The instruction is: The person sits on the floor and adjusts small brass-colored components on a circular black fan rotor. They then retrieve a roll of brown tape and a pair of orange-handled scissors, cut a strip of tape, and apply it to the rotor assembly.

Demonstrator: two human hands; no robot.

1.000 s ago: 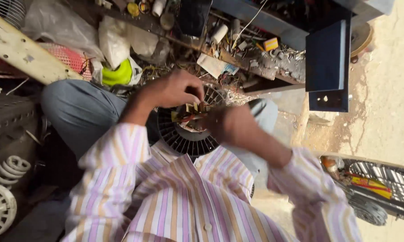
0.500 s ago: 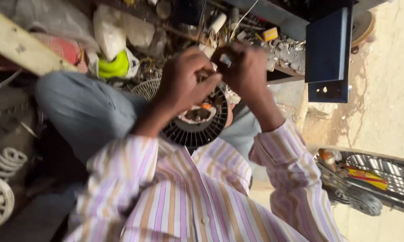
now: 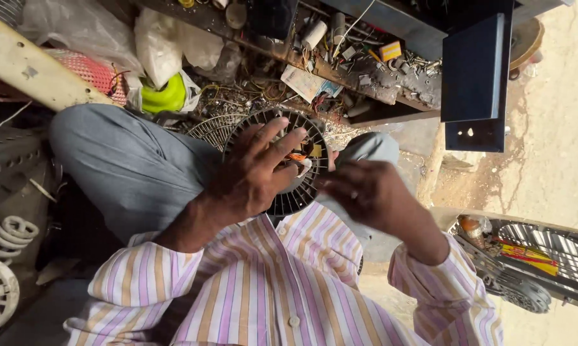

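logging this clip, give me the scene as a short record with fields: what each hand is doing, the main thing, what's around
left hand: left hand spread flat on the black round vented fan part, fingers open
right hand: right hand beside the part's rim, loosely curled, grip unclear
support: part rests over the lap, grey trousers
around: cluttered shelf of small parts, dark metal box, green bag

Black ribbed round housing (image 3: 289, 192) showing orange wiring (image 3: 295, 156), shirt (image 3: 282, 288) striping in pink, purple and tan on white, grey trousers (image 3: 129, 166), lime-green object (image 3: 164, 96) glowing beside white bags (image 3: 157, 48), dark blue panel (image 3: 471, 70).
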